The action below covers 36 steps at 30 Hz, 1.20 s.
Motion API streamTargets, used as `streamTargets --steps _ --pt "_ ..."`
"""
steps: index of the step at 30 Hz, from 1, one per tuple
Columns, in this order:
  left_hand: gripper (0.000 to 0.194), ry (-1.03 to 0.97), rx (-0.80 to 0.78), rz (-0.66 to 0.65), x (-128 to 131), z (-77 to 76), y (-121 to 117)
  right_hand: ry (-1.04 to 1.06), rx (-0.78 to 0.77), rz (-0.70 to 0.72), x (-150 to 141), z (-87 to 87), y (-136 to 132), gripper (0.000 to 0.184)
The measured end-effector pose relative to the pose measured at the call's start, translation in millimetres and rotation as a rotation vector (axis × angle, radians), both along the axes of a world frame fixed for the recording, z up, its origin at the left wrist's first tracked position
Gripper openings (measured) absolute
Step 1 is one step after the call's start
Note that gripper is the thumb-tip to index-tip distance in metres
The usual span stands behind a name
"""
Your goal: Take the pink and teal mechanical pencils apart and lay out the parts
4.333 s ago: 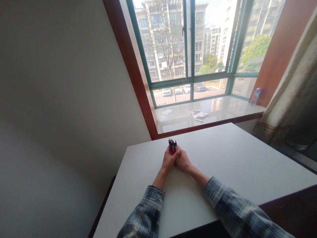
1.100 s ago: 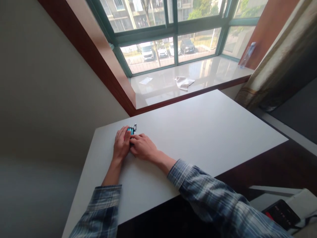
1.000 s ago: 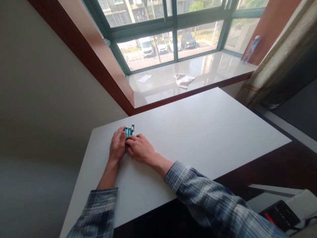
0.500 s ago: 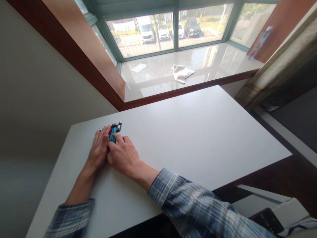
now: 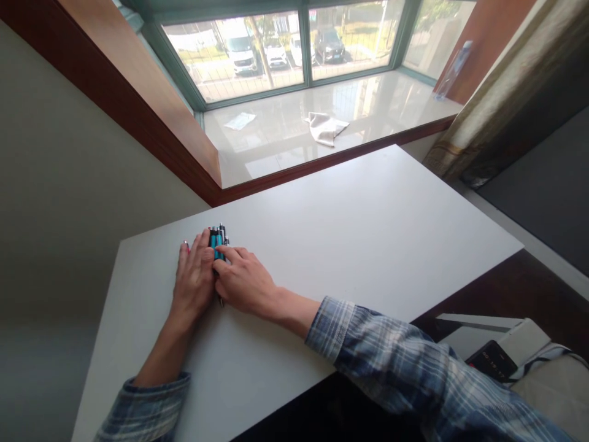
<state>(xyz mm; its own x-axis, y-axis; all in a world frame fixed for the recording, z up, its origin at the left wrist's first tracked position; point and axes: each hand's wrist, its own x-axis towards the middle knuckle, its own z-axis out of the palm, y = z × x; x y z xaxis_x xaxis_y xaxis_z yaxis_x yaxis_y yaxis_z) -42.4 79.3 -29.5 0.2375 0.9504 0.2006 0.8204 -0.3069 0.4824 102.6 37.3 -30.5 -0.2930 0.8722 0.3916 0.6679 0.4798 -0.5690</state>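
A bunch of pens [image 5: 217,238], teal and black with clickers at the top, lies on the white table between my hands. My left hand [image 5: 196,276] rests along their left side, fingers stretched out and close together, thumb against the pens. Beyond its fingers on the left, the silver and red end of another pen [image 5: 186,245] pokes out. My right hand [image 5: 246,279] is curled over the lower part of the bunch from the right, its fingers pressed on the pens. One pen tip [image 5: 221,302] shows under that hand. The lower ends of the other pens are hidden.
The white table [image 5: 350,233] meets a window sill [image 5: 276,144] at the back, where a cloth [image 5: 326,127], a paper [image 5: 240,121] and a clear bottle [image 5: 453,70] are. A phone-like timer [image 5: 492,361] sits below the table at right. A curtain [image 5: 488,92] hangs right.
The camera view has shifted slightly. Both hands stay at the pens. The red pen seen beside the teal ones is now out of sight there, and a pen tip shows below my right hand.
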Motion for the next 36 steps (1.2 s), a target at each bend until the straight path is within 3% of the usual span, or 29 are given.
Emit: streamTargets --steps 9,19,32,36 --pt "0.072 0.024 -0.033 -0.024 -1 2.0 -4 0.018 0.019 -0.006 1 0.4 -1 0.024" --pt "0.073 0.01 -0.109 0.056 0 4.4 -3 -0.01 0.003 -0.026 2 3.8 -2 0.022" --pt "0.064 0.056 0.045 -0.088 -16 -3.1 5 0.078 -0.066 -0.008 -1 3.4 4 0.022" --pt "0.064 -0.054 0.093 0.002 -22 -3.4 2 0.196 -0.139 -0.021 -2 6.0 1 0.023"
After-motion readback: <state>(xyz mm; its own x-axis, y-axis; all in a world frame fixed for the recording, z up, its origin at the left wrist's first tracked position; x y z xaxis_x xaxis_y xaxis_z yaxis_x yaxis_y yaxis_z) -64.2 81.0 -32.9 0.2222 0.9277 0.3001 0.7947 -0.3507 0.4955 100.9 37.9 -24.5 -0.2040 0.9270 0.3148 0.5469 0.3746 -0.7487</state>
